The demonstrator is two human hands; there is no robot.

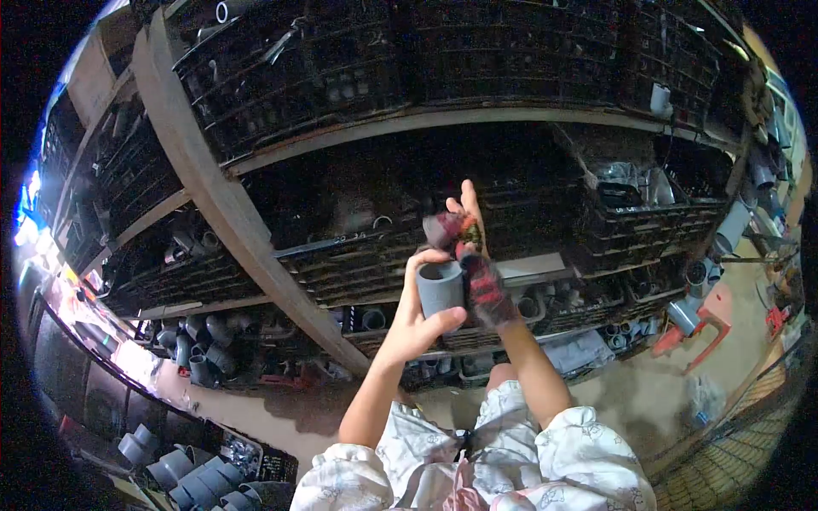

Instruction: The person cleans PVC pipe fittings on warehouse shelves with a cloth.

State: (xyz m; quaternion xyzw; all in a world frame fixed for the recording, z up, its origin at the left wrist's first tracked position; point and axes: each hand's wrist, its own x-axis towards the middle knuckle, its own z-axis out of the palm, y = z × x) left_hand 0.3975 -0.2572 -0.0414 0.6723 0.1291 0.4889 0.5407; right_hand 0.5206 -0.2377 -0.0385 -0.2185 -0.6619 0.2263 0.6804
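My left hand (418,322) is closed around a grey plastic pipe fitting (440,289), a short socket with its open end upward. Its thumb lies across the front and a finger curls over the rim. Just beside it, my right hand (475,223) has a red and dark checked cloth (487,288) against the palm and down toward the wrist. Some fingertips of that hand point up past the cloth. Motion smears the cloth, and it hides much of the palm. The cloth overlaps the fitting's right edge in this view.
Wooden-edged shelves (341,136) with dark crates (656,230) rise in front. A slanting post (213,192) stands left. Grey fittings (209,485) fill a crate at lower left; more lie on the bottom shelf. A red plastic stool (714,317) stands on the floor at right.
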